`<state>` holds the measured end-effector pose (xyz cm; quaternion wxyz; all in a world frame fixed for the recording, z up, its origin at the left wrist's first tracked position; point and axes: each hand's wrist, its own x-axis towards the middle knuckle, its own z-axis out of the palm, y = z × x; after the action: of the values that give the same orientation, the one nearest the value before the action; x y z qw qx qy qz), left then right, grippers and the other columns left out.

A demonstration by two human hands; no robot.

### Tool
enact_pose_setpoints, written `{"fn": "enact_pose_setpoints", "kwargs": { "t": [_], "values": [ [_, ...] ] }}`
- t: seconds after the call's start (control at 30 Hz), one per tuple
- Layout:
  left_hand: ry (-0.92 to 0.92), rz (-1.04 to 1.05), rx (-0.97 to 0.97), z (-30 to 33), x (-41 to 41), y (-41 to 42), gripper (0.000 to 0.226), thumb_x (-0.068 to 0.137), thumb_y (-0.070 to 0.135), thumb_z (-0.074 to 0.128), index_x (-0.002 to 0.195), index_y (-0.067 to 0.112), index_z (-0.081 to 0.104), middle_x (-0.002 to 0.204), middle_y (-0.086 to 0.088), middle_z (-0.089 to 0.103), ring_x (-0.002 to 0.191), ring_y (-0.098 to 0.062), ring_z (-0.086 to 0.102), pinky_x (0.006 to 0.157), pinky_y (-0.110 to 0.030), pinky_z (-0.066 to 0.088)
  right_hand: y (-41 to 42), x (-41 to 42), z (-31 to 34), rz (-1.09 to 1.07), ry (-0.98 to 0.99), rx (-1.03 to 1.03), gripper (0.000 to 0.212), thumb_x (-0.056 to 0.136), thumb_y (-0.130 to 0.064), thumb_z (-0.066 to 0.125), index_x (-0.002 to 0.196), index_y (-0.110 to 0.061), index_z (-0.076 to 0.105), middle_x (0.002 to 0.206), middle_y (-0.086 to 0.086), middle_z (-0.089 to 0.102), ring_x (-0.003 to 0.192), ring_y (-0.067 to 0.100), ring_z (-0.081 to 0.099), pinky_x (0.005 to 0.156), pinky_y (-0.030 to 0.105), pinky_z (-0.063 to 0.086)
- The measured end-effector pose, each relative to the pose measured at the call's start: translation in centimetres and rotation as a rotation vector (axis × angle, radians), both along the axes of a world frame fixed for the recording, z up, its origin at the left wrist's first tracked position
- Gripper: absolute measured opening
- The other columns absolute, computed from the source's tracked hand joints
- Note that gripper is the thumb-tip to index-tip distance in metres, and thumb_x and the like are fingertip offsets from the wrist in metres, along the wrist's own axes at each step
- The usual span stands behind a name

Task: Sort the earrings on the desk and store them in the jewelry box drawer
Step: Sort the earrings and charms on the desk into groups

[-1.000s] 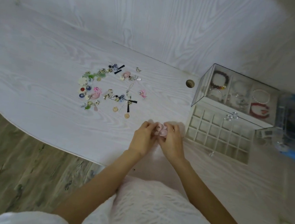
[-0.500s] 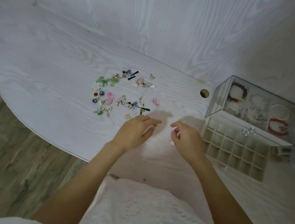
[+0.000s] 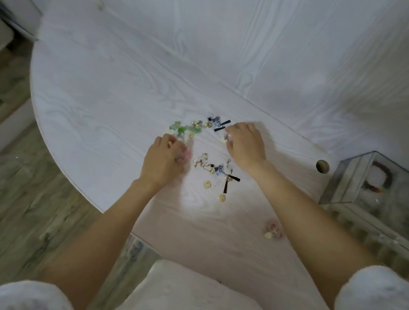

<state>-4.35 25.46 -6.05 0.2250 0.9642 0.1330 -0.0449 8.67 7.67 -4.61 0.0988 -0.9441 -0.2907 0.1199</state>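
Earrings: the loose pile [image 3: 209, 150] is sitting mid-desk, spread in a rough ring between your two hands, and a pinkish pair [image 3: 273, 232] is lying on its own nearer you, just beside your right forearm.

Jewelry box: the glass box [image 3: 383, 190] is sitting at the right edge of the desk, with its gridded drawer [image 3: 377, 240] pulled out toward you. It's blurry, so I can't tell what's sitting in the compartments.

Left hand: your left hand [image 3: 164, 160] is coming in palm-down at the near-left of the pile, fingers curling onto a pink earring [image 3: 185, 155]. It looks like a pinch, though blur is hiding the tips.

Right hand: your right hand [image 3: 244, 144] is working the far-right side, knuckles up, fingers bunching around a small pale piece [image 3: 226, 137].

What could go wrong: honestly, those hooks and black ribbon tails are probably tangling, so lifting one could be dragging a neighbour along. Your right forearm is also hovering close to that stray pair, so a sweep could be knocking it toward the desk edge.

Desk: the white woodgrain top [image 3: 109, 88] is curving away on the left, with a cable hole [image 3: 322, 166] near the box.
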Motion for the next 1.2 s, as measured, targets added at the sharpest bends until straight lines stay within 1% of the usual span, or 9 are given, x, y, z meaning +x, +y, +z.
{"fn": "enact_pose_setpoints", "kwargs": {
  "t": [0.33,0.4,0.53,0.63,0.7,0.8,0.87,0.97,1.2],
  "values": [
    [-0.001,-0.019,0.163,-0.5,0.8,0.1,0.021,0.088,0.03,0.059,0.092,0.011,0.067,0.111,-0.008,0.058,0.1,-0.031,0.048,0.081,-0.038,0.037,1.1,-2.4,-1.7,0.157,-0.105,-0.086,0.019,0.091,-0.008,0.054,0.109,-0.011,0.058,0.108,0.009,0.06,0.103,0.025,0.048,0.088,0.033,0.041],
    [0.031,-0.046,0.188,-0.3,1.1,0.3,0.025,0.089,0.031,0.057,0.095,0.009,0.066,0.113,-0.009,0.057,0.103,-0.031,0.047,0.083,-0.038,0.036,0.5,-3.2,-1.4,0.122,-0.086,0.001,0.016,0.092,-0.011,0.054,0.106,-0.011,0.062,0.105,0.009,0.061,0.102,0.026,0.049,0.087,0.033,0.041],
    [0.056,-0.092,0.198,0.5,0.4,0.4,0.018,0.086,0.026,0.061,0.095,0.011,0.067,0.116,-0.005,0.059,0.107,-0.029,0.046,0.086,-0.034,0.032,-1.8,-5.9,0.7,-0.173,0.005,0.335,0.008,0.09,-0.018,0.058,0.094,-0.013,0.063,0.094,0.002,0.061,0.092,0.018,0.052,0.072,0.024,0.038],
    [-0.149,-0.049,0.041,1.9,-1.5,-0.3,0.016,0.083,0.027,0.067,0.089,0.013,0.068,0.106,0.001,0.068,0.102,-0.025,0.054,0.085,-0.033,0.035,-4.9,-8.0,1.8,-0.37,0.115,0.463,0.003,0.089,-0.021,0.06,0.09,-0.019,0.062,0.091,-0.005,0.057,0.081,0.01,0.051,0.067,0.022,0.037],
    [-0.24,-0.005,-0.203,3.2,-2.5,-1.5,0.012,0.085,0.03,0.066,0.089,0.019,0.064,0.098,0.01,0.069,0.092,-0.011,0.06,0.082,-0.025,0.04,-7.5,-9.2,2.0,-0.494,0.148,0.512,0.002,0.088,-0.022,0.062,0.087,-0.021,0.062,0.089,-0.004,0.057,0.075,0.009,0.05,0.064,0.02,0.036],
    [-0.214,0.075,-0.619,4.5,-3.2,-5.1,0.01,0.088,0.032,0.062,0.086,0.026,0.054,0.083,0.019,0.068,0.078,0.007,0.064,0.073,-0.009,0.048,-10.7,-10.5,1.2,-0.627,0.191,0.468,0.004,0.088,-0.023,0.062,0.085,-0.021,0.061,0.088,-0.001,0.058,0.067,0.006,0.048,0.059,0.02,0.035],
    [-0.141,0.075,-0.728,4.1,-2.8,-8.0,0.012,0.089,0.031,0.061,0.084,0.026,0.051,0.078,0.013,0.07,0.074,0.001,0.067,0.07,-0.015,0.053,-12.1,-10.8,0.5,-0.688,0.217,0.45,0.004,0.088,-0.022,0.062,0.087,-0.018,0.063,0.086,0.0,0.06,0.065,0.006,0.048,0.059,0.022,0.037],
    [0.032,0.008,-0.714,2.7,-1.6,-12.8,0.013,0.09,0.03,0.059,0.087,0.018,0.056,0.081,0.001,0.071,0.073,-0.011,0.068,0.073,-0.032,0.057,-13.2,-10.9,-0.5,-0.733,0.219,0.415,0.008,0.087,-0.021,0.062,0.085,-0.013,0.065,0.081,0.002,0.06,0.07,0.015,0.052,0.064,0.025,0.038],
    [0.134,-0.135,-0.508,0.5,0.7,-19.7,0.032,0.087,0.014,0.054,0.118,0.005,0.055,0.115,-0.014,0.063,0.107,-0.028,0.058,0.087,-0.033,0.044,-14.4,-10.8,-1.5,-0.757,0.242,0.294,0.015,0.088,-0.024,0.058,0.094,-0.011,0.061,0.095,0.008,0.058,0.085,0.022,0.056,0.072,0.033,0.043]
  ]
}}
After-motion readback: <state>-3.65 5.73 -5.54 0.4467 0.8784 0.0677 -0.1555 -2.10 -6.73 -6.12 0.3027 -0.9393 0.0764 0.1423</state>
